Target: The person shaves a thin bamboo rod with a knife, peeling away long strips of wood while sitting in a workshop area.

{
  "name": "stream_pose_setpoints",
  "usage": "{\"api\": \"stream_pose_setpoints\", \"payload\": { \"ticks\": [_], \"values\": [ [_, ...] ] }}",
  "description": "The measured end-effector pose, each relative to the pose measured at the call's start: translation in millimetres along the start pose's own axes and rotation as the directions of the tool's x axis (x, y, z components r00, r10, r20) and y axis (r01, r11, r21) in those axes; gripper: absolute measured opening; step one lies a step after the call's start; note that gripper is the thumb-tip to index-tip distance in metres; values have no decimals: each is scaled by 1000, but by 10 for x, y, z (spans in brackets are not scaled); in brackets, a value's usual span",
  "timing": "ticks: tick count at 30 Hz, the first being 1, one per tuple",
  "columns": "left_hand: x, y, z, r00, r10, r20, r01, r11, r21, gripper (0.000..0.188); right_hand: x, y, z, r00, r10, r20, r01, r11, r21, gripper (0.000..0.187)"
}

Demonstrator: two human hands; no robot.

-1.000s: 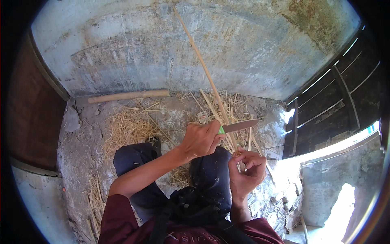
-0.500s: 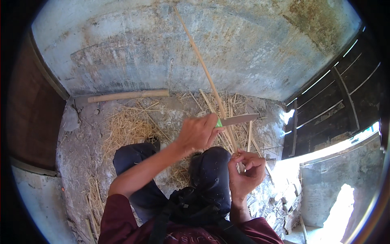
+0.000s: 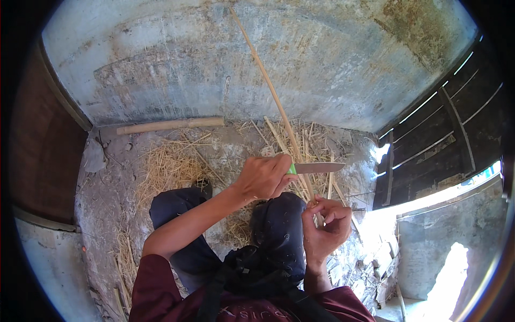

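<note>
My left hand (image 3: 264, 177) is wrapped around the green handle of a knife (image 3: 320, 168). The blade points right, nearly level, and crosses over a long thin bamboo strip (image 3: 274, 95). The strip's lower end is pinched between the thumb and fingers of my right hand (image 3: 326, 229), just beyond my right knee. From there the strip slants up and away past the blade, its far end against the wall. Whether the edge bites into the strip I cannot tell.
A bamboo pole (image 3: 170, 125) lies along the foot of the stained wall (image 3: 177, 70). Shavings (image 3: 169, 169) are heaped on the floor to the left, with split strips (image 3: 330, 180) to the right. A dark slatted panel (image 3: 434, 139) stands at far right, rubble (image 3: 378, 268) below it.
The knife has come slightly nearer to me, and its blade has turned from tilting upward to nearly level. My right hand and the strip have hardly moved.
</note>
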State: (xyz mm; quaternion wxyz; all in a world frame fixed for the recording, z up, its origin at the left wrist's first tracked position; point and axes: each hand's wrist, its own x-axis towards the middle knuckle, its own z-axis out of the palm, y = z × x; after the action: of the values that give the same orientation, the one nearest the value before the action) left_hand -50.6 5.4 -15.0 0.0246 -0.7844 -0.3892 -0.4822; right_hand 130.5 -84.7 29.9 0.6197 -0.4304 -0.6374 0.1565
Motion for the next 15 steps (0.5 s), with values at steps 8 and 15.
{"api": "stream_pose_setpoints", "payload": {
  "ticks": [8, 15],
  "values": [
    [-37, 155, 14, 999, 33, -1, -33, 999, 10, 36, -18, 20, -64, 996, -21, 84, 24, 999, -37, 44],
    [-42, 151, 35, 1000, 22, 6, -22, 1000, 21, 36, 6, 59, -51, 999, 34, 16, -34, 999, 9, 44]
  ]
}}
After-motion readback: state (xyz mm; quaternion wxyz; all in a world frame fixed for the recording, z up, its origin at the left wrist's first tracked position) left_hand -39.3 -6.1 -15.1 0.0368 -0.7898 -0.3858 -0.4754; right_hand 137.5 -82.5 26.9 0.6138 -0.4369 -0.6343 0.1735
